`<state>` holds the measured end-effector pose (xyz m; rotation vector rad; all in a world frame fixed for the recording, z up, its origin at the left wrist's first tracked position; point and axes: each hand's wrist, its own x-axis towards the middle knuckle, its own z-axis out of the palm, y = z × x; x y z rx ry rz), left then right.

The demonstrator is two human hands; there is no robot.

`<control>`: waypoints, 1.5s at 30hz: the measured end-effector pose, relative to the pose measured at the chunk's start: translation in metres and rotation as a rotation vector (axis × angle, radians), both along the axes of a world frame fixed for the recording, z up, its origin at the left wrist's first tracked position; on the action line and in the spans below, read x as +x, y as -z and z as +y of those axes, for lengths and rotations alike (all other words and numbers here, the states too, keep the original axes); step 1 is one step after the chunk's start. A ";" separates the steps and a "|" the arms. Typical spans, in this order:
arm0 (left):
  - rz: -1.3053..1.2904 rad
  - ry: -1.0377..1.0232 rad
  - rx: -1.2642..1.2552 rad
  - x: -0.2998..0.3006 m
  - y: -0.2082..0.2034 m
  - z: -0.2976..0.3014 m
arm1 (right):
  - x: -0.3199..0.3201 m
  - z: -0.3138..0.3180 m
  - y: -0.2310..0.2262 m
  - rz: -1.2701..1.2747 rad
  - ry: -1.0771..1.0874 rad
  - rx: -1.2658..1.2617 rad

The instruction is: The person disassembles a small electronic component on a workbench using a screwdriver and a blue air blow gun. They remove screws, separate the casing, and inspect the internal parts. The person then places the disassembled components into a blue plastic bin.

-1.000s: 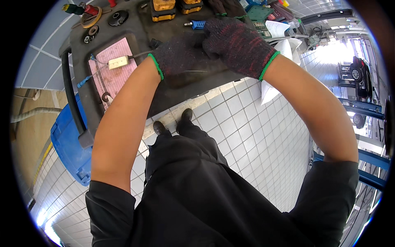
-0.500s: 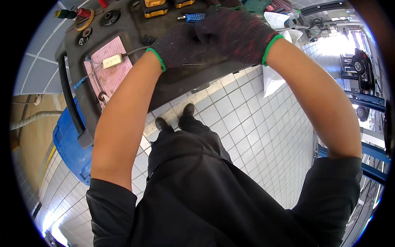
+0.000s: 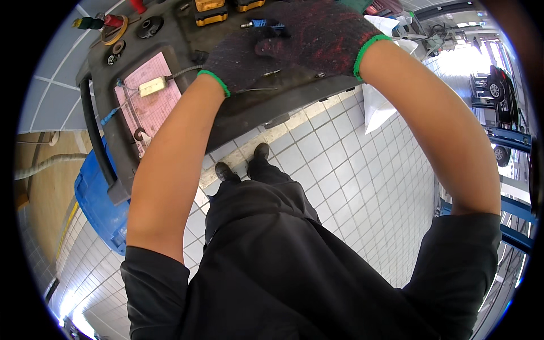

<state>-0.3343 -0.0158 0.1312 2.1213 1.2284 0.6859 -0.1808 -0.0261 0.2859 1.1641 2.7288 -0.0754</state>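
Note:
Both my hands wear dark knit gloves with green cuffs and meet over the black cart top. My left hand (image 3: 235,62) is curled, its fingertips mostly hidden against the other glove. My right hand (image 3: 326,39) is closed too, its thumb side pressed toward the left fingers. Whatever they grip is covered by the gloves. Just behind the left hand is a blue-handled tool (image 3: 267,23) with a metal tip, partly covered. Small metal pieces, one a short rod (image 3: 272,72), lie below the gloves, near a thin wire (image 3: 258,89).
A pink paper form (image 3: 148,105) with a cream-coloured box (image 3: 153,86) and cable lies at left. Yellow-and-black cases (image 3: 211,16) sit farther back, round black parts (image 3: 150,26) left of them. White paper (image 3: 377,110) hangs at the right edge. A blue bin (image 3: 102,195) stands below left.
My right hand has moved slightly left and up, uncovering the small metal pieces below the gloves. The left hand stays nearly in place, close beside it.

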 end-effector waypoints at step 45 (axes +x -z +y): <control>-0.073 -0.135 0.087 0.016 0.004 -0.010 | 0.019 0.030 0.012 -0.124 0.036 -0.107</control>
